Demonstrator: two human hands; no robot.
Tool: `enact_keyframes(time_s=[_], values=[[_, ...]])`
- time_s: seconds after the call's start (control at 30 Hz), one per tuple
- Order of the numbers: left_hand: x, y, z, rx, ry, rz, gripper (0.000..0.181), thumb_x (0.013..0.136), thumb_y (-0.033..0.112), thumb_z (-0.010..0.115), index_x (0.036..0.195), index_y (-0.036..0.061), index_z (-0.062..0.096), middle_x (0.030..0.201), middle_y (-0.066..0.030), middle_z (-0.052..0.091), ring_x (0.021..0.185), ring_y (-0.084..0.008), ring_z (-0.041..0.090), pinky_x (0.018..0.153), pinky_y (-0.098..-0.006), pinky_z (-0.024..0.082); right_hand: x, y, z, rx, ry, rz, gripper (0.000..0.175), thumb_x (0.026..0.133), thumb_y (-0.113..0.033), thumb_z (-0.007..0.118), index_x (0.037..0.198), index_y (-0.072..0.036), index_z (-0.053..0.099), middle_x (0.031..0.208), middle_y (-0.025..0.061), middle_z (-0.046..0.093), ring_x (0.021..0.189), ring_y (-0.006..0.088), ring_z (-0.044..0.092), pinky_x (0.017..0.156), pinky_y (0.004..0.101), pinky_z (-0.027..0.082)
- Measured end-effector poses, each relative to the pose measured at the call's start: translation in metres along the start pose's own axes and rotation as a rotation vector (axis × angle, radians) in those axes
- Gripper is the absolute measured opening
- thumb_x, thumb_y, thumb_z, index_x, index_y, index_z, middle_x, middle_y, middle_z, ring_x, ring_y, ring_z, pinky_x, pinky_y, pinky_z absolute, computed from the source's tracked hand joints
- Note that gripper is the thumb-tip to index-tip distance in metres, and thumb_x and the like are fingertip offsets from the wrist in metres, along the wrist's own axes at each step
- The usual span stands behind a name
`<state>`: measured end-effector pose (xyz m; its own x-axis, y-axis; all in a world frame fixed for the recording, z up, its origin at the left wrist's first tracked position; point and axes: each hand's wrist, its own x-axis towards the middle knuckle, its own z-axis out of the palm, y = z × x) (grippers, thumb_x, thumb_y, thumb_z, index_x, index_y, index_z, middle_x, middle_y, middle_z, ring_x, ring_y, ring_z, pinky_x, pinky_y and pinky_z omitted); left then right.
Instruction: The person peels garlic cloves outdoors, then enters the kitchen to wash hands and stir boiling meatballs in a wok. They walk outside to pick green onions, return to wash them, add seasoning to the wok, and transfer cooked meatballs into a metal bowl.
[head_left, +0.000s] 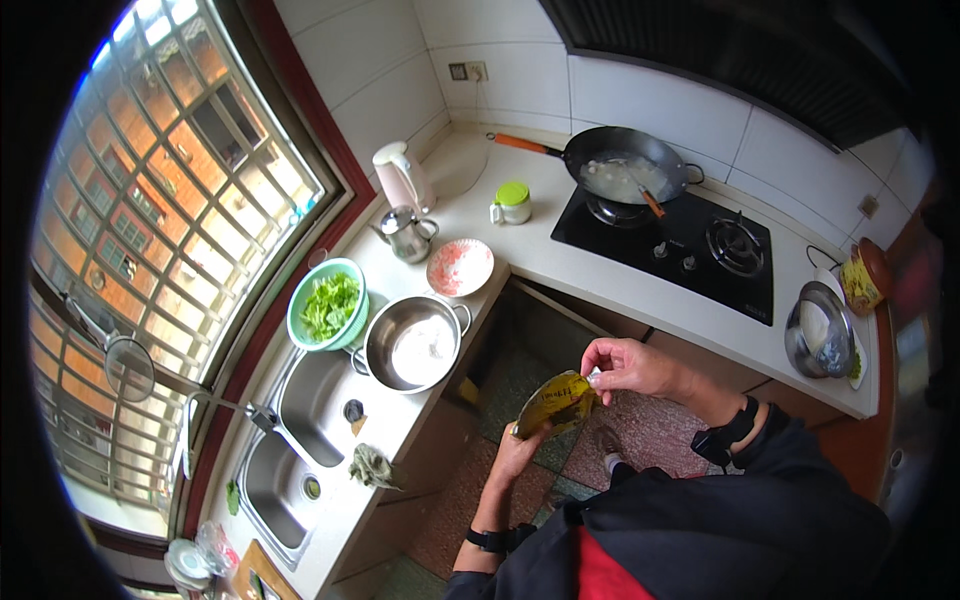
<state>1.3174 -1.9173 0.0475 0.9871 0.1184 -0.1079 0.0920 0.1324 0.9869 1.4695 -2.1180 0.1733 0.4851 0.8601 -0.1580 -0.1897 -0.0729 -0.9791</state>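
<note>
A yellow and black printed food packet (556, 403) is between my hands, over the floor in front of the counter. My left hand (523, 448) grips its lower left end. With thumb and fingers my right hand (624, 369) pinches the packet's upper right corner, where a bit of silvery film shows. Beyond my hands, a black wok (628, 169) with cloudy liquid and a wooden-handled utensil (651, 201) stands on the left burner of the black gas hob (660, 251).
Along the left counter are a steel pot (412, 343), a green basket of leafy greens (328, 305), a red-and-white plate (460, 268), a steel teapot (406, 234), an electric kettle (403, 177) and a double sink (277, 480). Steel bowl (819, 330) at right.
</note>
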Motion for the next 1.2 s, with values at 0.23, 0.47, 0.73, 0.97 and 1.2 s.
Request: enact_keyframes(time_s=[0.23, 0.47, 0.73, 0.97, 1.2], values=[[-0.015, 0.025, 0.007, 0.367, 0.077, 0.232, 0.019, 0.089, 0.01, 0.061, 0.106, 0.0006, 0.064, 0.09, -0.0063, 0.064, 0.086, -0.0107, 0.056, 0.078, -0.0254, 0.045, -0.016, 0.014, -0.003, -0.267, 0.282, 0.061, 0.021, 0.096, -0.025, 0.054, 0.094, -0.004, 0.057, 0.074, -0.0014, 0.056, 0.058, 0.0057, 0.052, 0.049, 0.02, 0.043], [-0.008, 0.068, 0.034, 0.336, 0.118, 0.19, 0.026, 0.088, 0.01, 0.065, 0.112, 0.0023, 0.065, 0.095, -0.0069, 0.07, 0.089, -0.01, 0.062, 0.08, -0.0252, 0.048, -0.008, 0.022, -0.017, 0.153, 0.309, 0.048, 0.023, 0.095, -0.027, 0.056, 0.086, -0.006, 0.054, 0.065, -0.0024, 0.05, 0.048, 0.0034, 0.041, 0.04, 0.0179, 0.03], [0.058, 0.071, 0.078, 0.116, 0.256, 0.128, 0.015, 0.088, 0.012, 0.067, 0.096, 0.0003, 0.069, 0.082, -0.0014, 0.067, 0.072, -0.0081, 0.06, 0.063, -0.0244, 0.049, -0.004, 0.021, -0.077, 0.099, 0.318, -0.155, 0.017, 0.095, -0.017, 0.056, 0.084, -0.005, 0.052, 0.067, -0.0017, 0.051, 0.054, 0.0041, 0.043, 0.045, 0.019, 0.035], [0.12, 0.085, 0.114, -0.031, 0.189, -0.074, 0.017, 0.087, 0.012, 0.066, 0.098, -0.001, 0.066, 0.086, -0.0031, 0.068, 0.069, -0.0096, 0.061, 0.062, -0.0251, 0.05, -0.018, 0.009, -0.153, -0.097, 0.259, -0.436, 0.008, 0.091, -0.008, 0.059, 0.093, -0.003, 0.054, 0.085, 0.002, 0.056, 0.068, 0.0073, 0.051, 0.063, 0.0221, 0.044], [0.165, 0.084, 0.134, 0.199, 0.199, -0.034, 0.02, 0.087, 0.013, 0.067, 0.099, -0.0018, 0.067, 0.086, -0.0036, 0.069, 0.074, -0.009, 0.062, 0.065, -0.0254, 0.05, -0.025, 0.009, -0.21, -0.156, 0.327, -0.48, 0.021, 0.092, -0.019, 0.062, 0.102, -0.002, 0.055, 0.088, 0.0043, 0.061, 0.071, 0.0076, 0.057, 0.064, 0.024, 0.049]])
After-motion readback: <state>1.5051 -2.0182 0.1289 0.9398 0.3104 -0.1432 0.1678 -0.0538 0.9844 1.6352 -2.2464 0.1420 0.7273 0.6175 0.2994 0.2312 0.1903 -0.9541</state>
